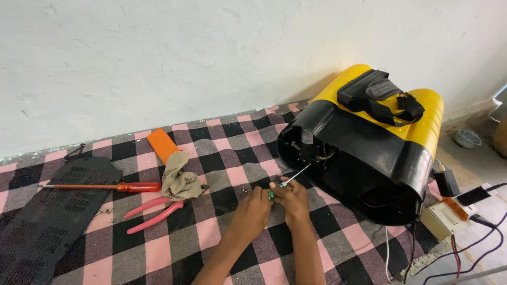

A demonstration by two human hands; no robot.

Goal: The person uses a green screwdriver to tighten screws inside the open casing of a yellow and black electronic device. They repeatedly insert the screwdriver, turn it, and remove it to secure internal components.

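landmark: yellow-and-black sprayer tank (369, 153), lying on its side on the checked blanket (222, 158), open black end facing the hands
small screwdriver (292, 177): green handle, thin shaft angled up toward tank's open end, just in front of it
right hand (291, 201): fingers curled tight round the screwdriver handle
left hand (255, 208): touching the right, fingers bent at the handle; grip unclear
left of tank: rag (179, 182), pink pliers (156, 212), long red screwdriver (105, 187), black grille (50, 216)

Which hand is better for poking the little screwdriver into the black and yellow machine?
Probably the right hand: its fingers grip the small green-handled screwdriver, whose tip already points into the black and yellow plastic machine.
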